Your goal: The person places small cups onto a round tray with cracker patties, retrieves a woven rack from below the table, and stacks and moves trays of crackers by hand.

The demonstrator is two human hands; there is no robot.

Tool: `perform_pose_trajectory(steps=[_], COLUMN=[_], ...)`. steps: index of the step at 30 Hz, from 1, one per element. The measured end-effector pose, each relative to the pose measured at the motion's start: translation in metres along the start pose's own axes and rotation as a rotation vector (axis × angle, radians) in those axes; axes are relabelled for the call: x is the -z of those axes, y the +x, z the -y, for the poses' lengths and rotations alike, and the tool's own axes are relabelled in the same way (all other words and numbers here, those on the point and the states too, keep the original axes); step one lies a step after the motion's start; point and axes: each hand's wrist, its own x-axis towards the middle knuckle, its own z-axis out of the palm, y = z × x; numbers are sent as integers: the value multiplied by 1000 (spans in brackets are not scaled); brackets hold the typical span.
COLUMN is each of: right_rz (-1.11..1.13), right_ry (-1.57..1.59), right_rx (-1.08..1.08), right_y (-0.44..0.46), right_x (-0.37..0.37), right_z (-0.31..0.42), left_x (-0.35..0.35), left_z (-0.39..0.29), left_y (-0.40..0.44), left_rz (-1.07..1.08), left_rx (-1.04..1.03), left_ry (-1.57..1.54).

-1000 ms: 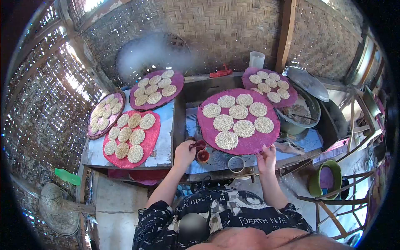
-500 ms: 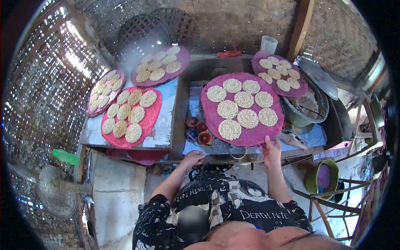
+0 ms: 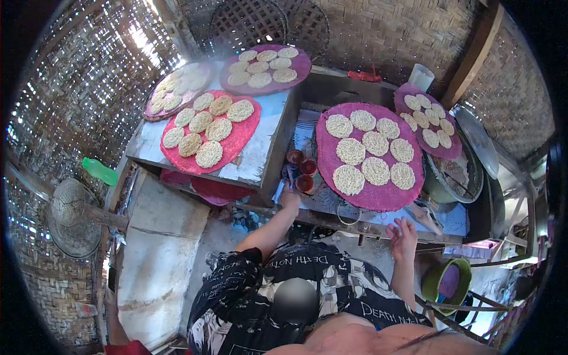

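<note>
Nearest, the right hand (image 3: 404, 236) hangs with an open grip; the left hand (image 3: 290, 198) is just beside the red cups (image 3: 305, 184) — whether its grip is closed, I cannot tell. Beyond, the purple mat (image 3: 384, 199) bears nine pale discs (image 3: 375, 144), between cups and pot (image 3: 439, 192) — farther back, a woven wall (image 3: 384, 29).

Purple mat (image 3: 378, 198): broad, rounded, face up over the bench's (image 3: 346, 90) sunken section.
Noodle discs (image 3: 375, 143): nine, pale, round, coiled, flat on the mat in rough threes, mostly apart.
Red cups (image 3: 305, 184): three, small, dark, clustered just left of the mat.
Bluish item (image 3: 289, 172): beside the cups; shape unclear.
</note>
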Motion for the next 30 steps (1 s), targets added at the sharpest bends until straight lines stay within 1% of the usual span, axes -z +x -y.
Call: perform_pose_trajectory(steps=[2,3,5,7,10,11,13,16,18,21,23,24,25,27,28,30], right_rz=[1,-3,3,14,35,42,62,109,155,343,633,601,556,808,818,829], right_ry=[-36,-49,-50,-64,-105,-118,-143,-219,-319,-511,-1091,-1244,-1384,-1478,-1454,-1400], right_rx=[-27,-39,-50,-60,-80,-92,-110,-127,-140,-201,343,638,941,391,499,713], right_y=[-2,-3,-2,-3,-4,-3,-2,2,9,18,74,67,57,55,59,83], right_x=[7,10,17,20,21,21,22,21,18,-11,-7,-29,-67,-115,-125,-138], right_z=[0,0,-4,-5,-5,-6,-9,-16,-30,-61,-137,-138,-134,-132,-144,-182], left_x=[-8,-11,-16,-16,-22,-26,-22,-20,-19,-12,-7,-3,-1,0,3,9], left_z=[14,12,7,-18,-17,-17,-56,-52,-40,-44,-44,-39,-36,-37,-39,-40], left_y=[11,9,6,-14,-8,-8,-41,-27,-27,-43,-49,-49,-49,-53,-54,-57], left_rz=[-95,-134,-169,-163,-151,-136,-110,21,91,183,269,327,384,410,421,523], left_rx=[-124,-122,-94,-37,49,52,58,164,125,94,62,38,11,12,11,68], left_ry=[126,120,75,-3,-75,-45,12,17,-10,-21,13,47,79,176,226,93])
